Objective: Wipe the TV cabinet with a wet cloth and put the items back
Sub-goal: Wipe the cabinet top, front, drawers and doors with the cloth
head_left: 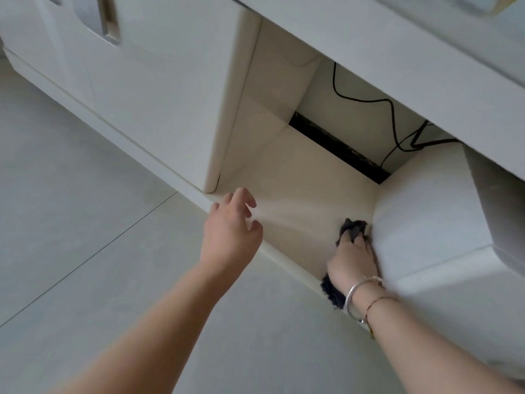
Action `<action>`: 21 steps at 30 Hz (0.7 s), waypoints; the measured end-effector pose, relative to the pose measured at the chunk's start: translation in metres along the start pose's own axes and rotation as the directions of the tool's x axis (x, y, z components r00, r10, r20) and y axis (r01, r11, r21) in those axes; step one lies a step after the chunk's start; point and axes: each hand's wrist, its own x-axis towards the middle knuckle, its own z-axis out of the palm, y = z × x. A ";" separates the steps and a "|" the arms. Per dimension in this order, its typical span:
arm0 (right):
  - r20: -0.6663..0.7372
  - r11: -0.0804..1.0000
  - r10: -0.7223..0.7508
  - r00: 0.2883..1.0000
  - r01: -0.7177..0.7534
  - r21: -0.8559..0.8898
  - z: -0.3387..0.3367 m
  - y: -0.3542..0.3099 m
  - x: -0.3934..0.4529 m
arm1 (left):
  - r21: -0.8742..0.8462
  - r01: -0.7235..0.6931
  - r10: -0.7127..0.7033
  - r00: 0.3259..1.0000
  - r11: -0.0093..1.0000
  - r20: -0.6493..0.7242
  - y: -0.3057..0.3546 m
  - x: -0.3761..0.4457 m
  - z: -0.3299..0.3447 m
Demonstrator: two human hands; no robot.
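The white TV cabinet (159,103) has an open low compartment with a cream shelf floor (298,189). My right hand (352,260) presses a dark grey cloth (353,227) onto that floor, at its right end, against the side of the right cabinet block (431,211). Part of the cloth hangs out under my wrist at the shelf's front lip. My left hand (233,223) hovers over the left front of the shelf, fingers loosely spread, holding nothing.
Black cables (392,115) hang down the compartment's back panel above a dark gap (338,146). A drawer front with a recessed handle (109,21) stands at the upper left. Pale tiled floor (99,251) lies below the cabinet.
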 end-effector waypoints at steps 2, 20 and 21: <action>-0.002 0.999 -0.007 1.000 0.007 0.049 0.015 0.003 -0.028 | 0.045 -0.060 0.058 0.997 0.997 0.054 0.002 0.006 0.005; -0.454 0.710 -0.162 0.876 0.423 0.563 0.015 -0.087 0.087 | -0.261 0.132 -0.125 0.991 0.956 0.044 -0.014 0.030 -0.014; -0.456 0.659 -0.273 0.847 0.510 0.553 0.013 -0.107 0.073 | -0.251 0.136 -0.129 0.991 0.958 0.044 -0.016 0.029 -0.018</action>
